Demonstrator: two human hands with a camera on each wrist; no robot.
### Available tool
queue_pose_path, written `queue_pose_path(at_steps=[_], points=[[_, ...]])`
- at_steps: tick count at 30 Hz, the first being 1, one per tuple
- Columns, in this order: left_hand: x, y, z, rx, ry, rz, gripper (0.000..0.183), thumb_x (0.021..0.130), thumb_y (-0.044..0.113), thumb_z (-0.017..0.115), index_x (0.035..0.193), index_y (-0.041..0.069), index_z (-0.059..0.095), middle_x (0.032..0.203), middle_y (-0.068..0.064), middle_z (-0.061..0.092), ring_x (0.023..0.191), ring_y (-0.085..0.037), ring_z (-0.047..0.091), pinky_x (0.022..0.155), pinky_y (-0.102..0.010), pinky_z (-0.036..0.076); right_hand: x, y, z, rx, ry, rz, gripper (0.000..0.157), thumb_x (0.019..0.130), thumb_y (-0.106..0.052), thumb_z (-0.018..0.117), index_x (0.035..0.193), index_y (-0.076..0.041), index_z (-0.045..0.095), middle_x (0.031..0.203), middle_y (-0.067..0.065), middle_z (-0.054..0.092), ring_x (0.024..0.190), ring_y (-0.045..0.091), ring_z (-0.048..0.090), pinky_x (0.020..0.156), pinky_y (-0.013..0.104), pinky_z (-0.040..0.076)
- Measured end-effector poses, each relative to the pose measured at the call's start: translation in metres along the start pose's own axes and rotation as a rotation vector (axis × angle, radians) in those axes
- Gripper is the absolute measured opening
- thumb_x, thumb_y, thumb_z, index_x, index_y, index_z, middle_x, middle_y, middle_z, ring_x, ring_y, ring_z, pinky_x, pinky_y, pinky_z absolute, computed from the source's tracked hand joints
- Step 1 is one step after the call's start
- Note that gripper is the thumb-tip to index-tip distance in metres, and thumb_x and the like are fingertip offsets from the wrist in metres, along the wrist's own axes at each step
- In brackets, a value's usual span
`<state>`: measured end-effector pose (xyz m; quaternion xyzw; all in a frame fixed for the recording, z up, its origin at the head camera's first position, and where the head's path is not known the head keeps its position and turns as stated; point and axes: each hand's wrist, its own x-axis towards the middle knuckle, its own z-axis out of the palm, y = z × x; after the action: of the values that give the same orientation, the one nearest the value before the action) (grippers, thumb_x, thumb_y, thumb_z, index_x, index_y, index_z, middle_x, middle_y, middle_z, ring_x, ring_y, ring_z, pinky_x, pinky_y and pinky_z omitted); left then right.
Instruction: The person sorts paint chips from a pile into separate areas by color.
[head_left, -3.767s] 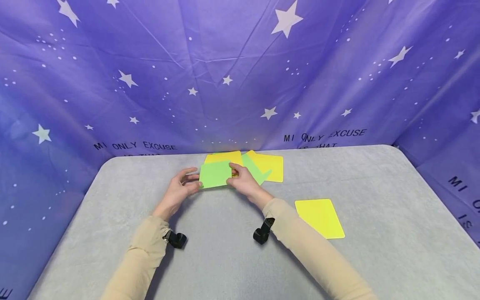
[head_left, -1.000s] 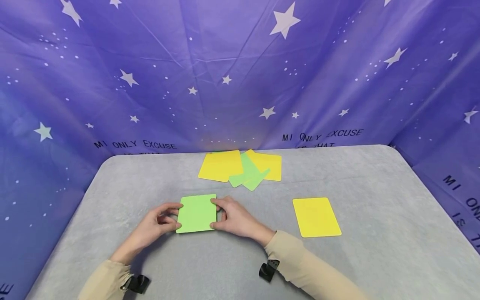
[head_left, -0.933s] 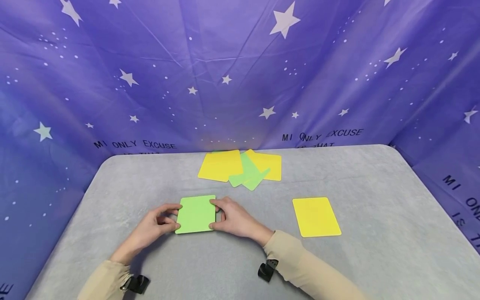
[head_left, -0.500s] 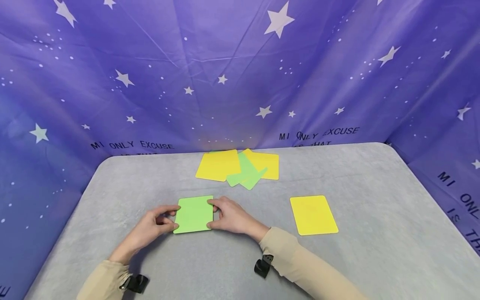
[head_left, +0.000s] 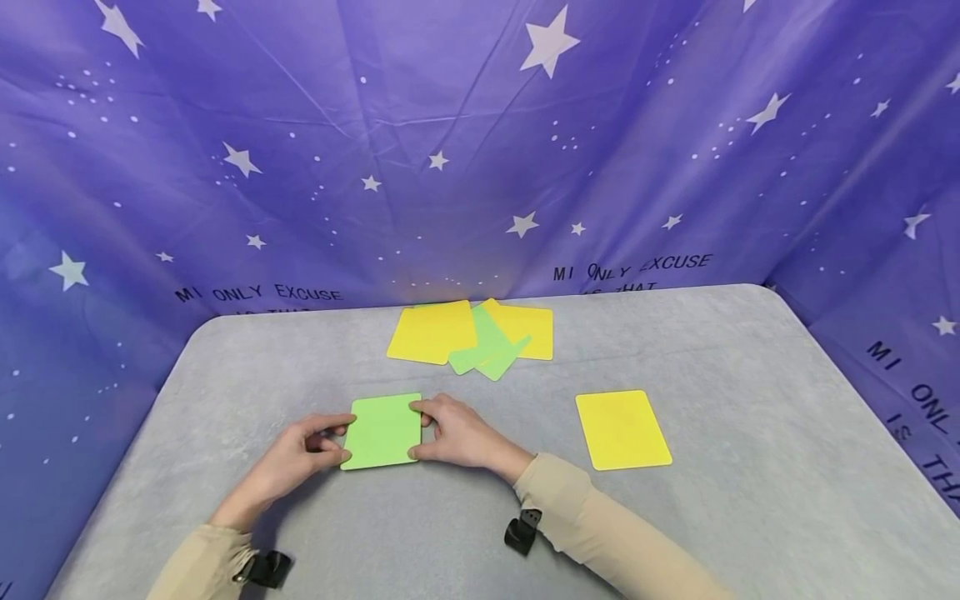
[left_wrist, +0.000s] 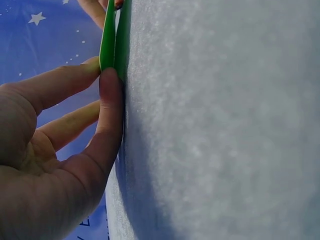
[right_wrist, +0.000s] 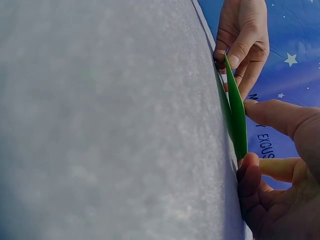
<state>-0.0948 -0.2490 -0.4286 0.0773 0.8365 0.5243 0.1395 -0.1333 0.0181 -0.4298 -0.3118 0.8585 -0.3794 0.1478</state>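
Observation:
A square green card (head_left: 382,432) is close to the table in the head view, pinched at its two sides. My left hand (head_left: 288,462) holds its left edge, index finger near the far corner and thumb near the close one. On the right edge my right hand (head_left: 461,433) grips it likewise with index finger and thumb. Seen edge-on in the left wrist view, the green card (left_wrist: 107,42) sits between the fingertips of the left hand (left_wrist: 60,145). In the right wrist view the green card (right_wrist: 237,112) tilts slightly off the table.
At the table's back edge lies an overlapping pile of yellow cards (head_left: 431,333) and green cards (head_left: 491,342). A separate yellow card (head_left: 624,429) rests flat to the right of my right hand. A purple star-printed curtain (head_left: 450,125) hangs behind the grey table (head_left: 750,400).
From beside the pile, both hands have brought the green card nearer and a little left. Over the last second the hands and card hardly move; the view shifts slightly.

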Motion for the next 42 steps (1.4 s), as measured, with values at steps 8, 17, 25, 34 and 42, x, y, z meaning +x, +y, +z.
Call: queue_pose_path(at_steps=[8,17,25,34,42], points=[[0.000,0.000,-0.001,-0.001,0.006,-0.033,0.055,0.083,0.003,0.073,0.130,-0.014,0.051,0.111,-0.021,0.056,0.080,-0.014,0.063,0.066,-0.026,0.053,0.001,-0.001,0.000,-0.019,-0.001,0.003,0.063,0.079,-0.022,0.079,0.133,0.001,0.054,0.094,0.000,0.053,0.066,0.004,0.043,0.062,0.019,0.039],[0.000,-0.001,-0.001,0.018,0.015,-0.012,0.053,0.084,0.009,0.074,0.128,-0.013,0.053,0.109,-0.021,0.056,0.078,-0.014,0.065,0.063,-0.026,0.053,0.002,0.002,0.001,-0.021,-0.002,-0.023,0.060,0.080,-0.020,0.079,0.131,0.003,0.055,0.085,-0.002,0.053,0.062,0.003,0.040,0.060,0.019,0.036],[0.001,-0.003,-0.001,0.010,0.012,0.000,0.051,0.087,0.010,0.072,0.128,-0.012,0.053,0.107,-0.020,0.056,0.072,-0.012,0.062,0.058,-0.028,0.052,0.002,0.003,0.000,0.012,0.000,-0.025,0.059,0.081,-0.020,0.077,0.131,0.002,0.056,0.084,-0.002,0.054,0.060,0.002,0.041,0.061,0.019,0.037],[0.002,0.000,-0.001,-0.020,0.000,0.022,0.050,0.089,0.009,0.069,0.131,-0.012,0.050,0.108,-0.022,0.056,0.070,-0.015,0.061,0.060,-0.030,0.054,0.002,0.008,-0.002,0.126,-0.020,-0.040,0.063,0.083,-0.018,0.076,0.137,0.002,0.050,0.088,0.002,0.056,0.058,0.001,0.042,0.057,0.018,0.038],[0.009,0.006,0.000,-0.009,0.006,0.029,0.049,0.089,0.010,0.069,0.130,-0.010,0.052,0.108,-0.021,0.059,0.072,-0.017,0.062,0.060,-0.031,0.055,0.001,0.011,-0.007,0.236,0.039,-0.054,0.060,0.085,-0.012,0.073,0.138,0.003,0.048,0.093,0.008,0.057,0.065,0.004,0.049,0.063,0.020,0.044]])
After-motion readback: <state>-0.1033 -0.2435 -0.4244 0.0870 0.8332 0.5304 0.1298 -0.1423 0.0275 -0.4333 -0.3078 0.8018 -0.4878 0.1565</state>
